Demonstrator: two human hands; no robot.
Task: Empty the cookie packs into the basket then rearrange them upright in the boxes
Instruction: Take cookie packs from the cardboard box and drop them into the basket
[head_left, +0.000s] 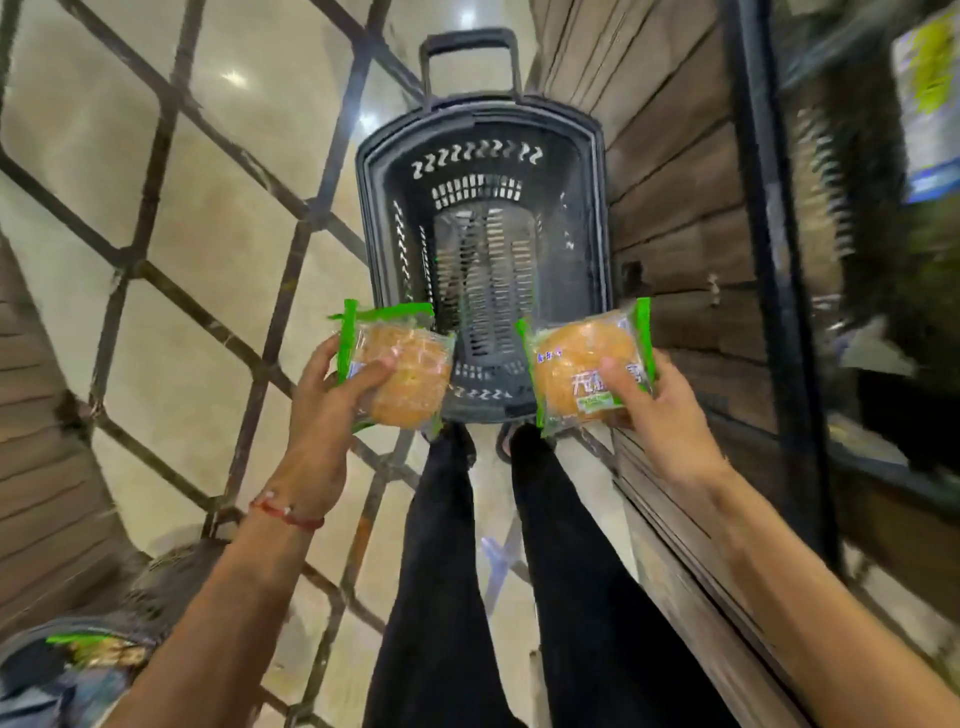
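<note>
A dark plastic shopping basket (597, 218) with a pull handle stands on the floor straight ahead, and nothing shows inside it. My left hand (324, 410) grips one clear cookie pack (400, 366) with green edges and a round orange cookie inside. My right hand (660, 415) grips a second cookie pack (584, 369) of the same kind, printed side up. Both packs hover just above the near rim of the basket, one at each corner.
A wooden-slatted shelf front (670, 197) runs along the right, with a dark-framed display (789, 312) beside it. At the lower left lies another green-edged pack (98, 649) in a blurred container. My legs (457, 571) stand on the patterned tile floor (171, 291).
</note>
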